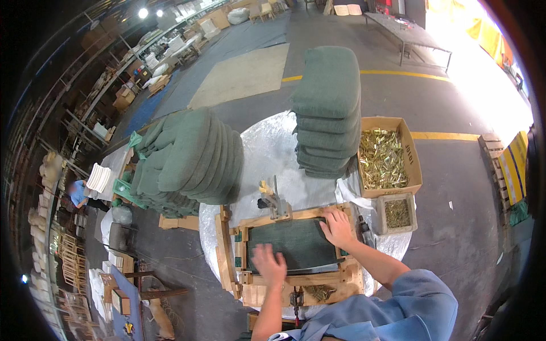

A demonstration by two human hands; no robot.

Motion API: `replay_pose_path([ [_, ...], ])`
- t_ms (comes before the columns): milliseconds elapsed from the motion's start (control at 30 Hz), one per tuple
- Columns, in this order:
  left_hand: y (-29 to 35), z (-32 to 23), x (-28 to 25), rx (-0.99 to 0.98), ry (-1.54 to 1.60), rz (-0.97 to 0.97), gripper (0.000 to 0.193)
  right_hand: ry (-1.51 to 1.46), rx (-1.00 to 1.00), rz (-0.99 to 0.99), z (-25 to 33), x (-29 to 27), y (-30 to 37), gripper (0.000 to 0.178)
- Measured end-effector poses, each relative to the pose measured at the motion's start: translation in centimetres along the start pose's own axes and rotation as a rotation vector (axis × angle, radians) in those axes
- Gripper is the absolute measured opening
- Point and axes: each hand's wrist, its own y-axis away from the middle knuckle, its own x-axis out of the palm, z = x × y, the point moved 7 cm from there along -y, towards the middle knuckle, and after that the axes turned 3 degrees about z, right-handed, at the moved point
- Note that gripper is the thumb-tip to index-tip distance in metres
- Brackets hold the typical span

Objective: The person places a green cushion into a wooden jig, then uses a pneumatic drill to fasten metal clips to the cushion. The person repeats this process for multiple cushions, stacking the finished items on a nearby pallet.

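A dark green seat pad (296, 241) lies flat inside a wooden frame jig (227, 250) on a round table covered in silvery sheet (267, 148). My left hand (268, 262) presses, fingers spread, on the pad's near left part. My right hand (338, 227) lies flat on the pad's far right corner. Neither hand holds anything. A metal clamp (274, 202) stands at the jig's far edge.
Two stacks of green cushions stand on the table: a leaning one (187, 162) at the left and an upright one (330, 108) at the back. A cardboard box of brass-coloured fittings (387, 159) and a small tray of screws (397, 213) sit at the right. A tool (296, 298) hangs at the near edge.
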Motion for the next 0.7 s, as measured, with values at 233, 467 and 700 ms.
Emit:
replay_pose_path([
  [233, -3.2, 15.1, 0.3, -0.411, 0.097, 0.146, 0.084, 0.06, 0.106, 0.204, -1.3, 6.0, -1.5, 0.055],
  [467, -2.7, 11.4, 0.4, -0.325, 0.176, 0.07, 0.083, 0.178, 0.114, 0.306, -0.9, 7.6, -1.7, 0.052],
  [700, -5.4, 13.5, -1.8, -0.545, 0.154, 0.296, 0.034, 0.308, 0.06, 0.315, -1.1, 8.4, -1.1, 0.054],
])
